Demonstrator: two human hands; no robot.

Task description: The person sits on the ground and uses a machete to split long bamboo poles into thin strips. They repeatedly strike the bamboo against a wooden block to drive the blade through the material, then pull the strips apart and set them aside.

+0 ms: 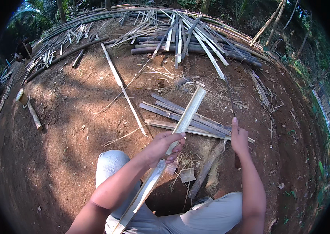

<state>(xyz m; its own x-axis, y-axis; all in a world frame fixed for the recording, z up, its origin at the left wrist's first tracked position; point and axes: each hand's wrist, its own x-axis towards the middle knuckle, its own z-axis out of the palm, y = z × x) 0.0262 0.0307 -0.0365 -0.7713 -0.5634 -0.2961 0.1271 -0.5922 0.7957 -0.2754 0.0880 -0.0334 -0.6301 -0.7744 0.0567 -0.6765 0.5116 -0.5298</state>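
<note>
We held a long, pale, shallow-channelled strip of split bamboo [190, 109] aslant above the brown earthen ground [67, 156], the fingers of the left hand [160, 148] clamped about it, its lower end over our pale grey trousers [219, 212]. The fingers of the right hand [240, 141] were closed on a long, thin, dark-bladed knife [230, 95], well apart from the strip and pointing toward the ground's far edge. Good practice, we judged, called for a firm grip, fingers clear of the split edges, and strokes directed away from wrist and knee. Beyond lay crossed, flat, grey-brown bamboo strips [169, 113]; toward the far edge, straight pale slats [179, 39] fanned over dark, round poles [149, 50].
</note>
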